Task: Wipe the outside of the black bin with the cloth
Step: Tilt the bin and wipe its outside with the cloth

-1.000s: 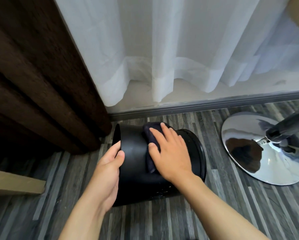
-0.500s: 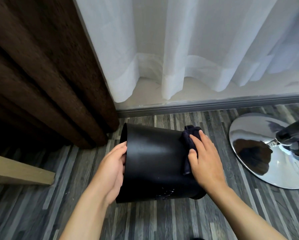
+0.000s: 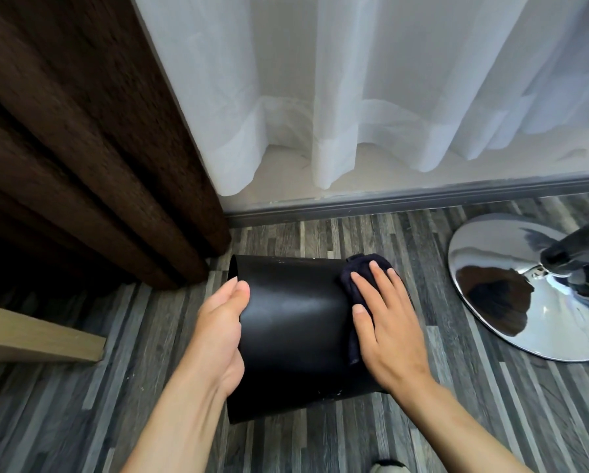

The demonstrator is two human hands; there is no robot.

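Note:
The black bin lies on its side on the grey plank floor, its open end to the left. My left hand grips that left rim, thumb on the outer wall. A dark navy cloth is pressed flat against the bin's right end under my right hand, fingers spread over it. Most of the cloth is hidden beneath the palm.
A chrome chair base with its dark column stands close on the right. Brown curtain hangs at the left, white sheer curtain behind. A light wooden board juts in at the left. A grey sill runs behind the bin.
My right hand slid the cloth from the middle of the bin's wall to its right end. The left hand kept its grip on the rim.

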